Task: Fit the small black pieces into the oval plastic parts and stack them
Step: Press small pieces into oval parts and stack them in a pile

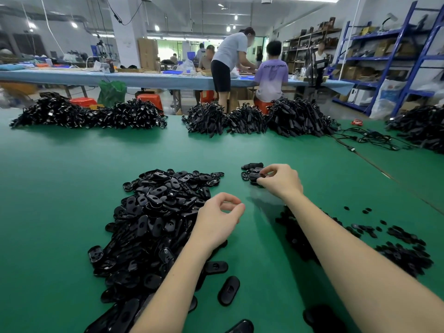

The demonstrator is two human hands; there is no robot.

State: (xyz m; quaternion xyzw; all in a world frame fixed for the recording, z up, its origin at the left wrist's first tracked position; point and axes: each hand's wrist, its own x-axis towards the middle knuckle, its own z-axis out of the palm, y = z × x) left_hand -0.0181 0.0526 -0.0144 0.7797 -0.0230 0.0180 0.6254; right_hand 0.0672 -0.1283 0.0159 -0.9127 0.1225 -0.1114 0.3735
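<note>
- The right hand (pixel 281 180) reaches forward over the green bench (pixel 60 188), forearm stretched out, fingers curled down and pinching an oval part on the small stack (pixel 252 175).
- The left hand (pixel 217 221) hovers beside the big pile of oval parts (pixel 153 212), palm turned inward, thumb and forefinger bent into a loose ring with nothing between them.
- The small black pieces (pixel 403 251) lie scattered to the right, partly under the right forearm.
- Heaps of black cables (pixel 240 118) line the far edge.
</note>
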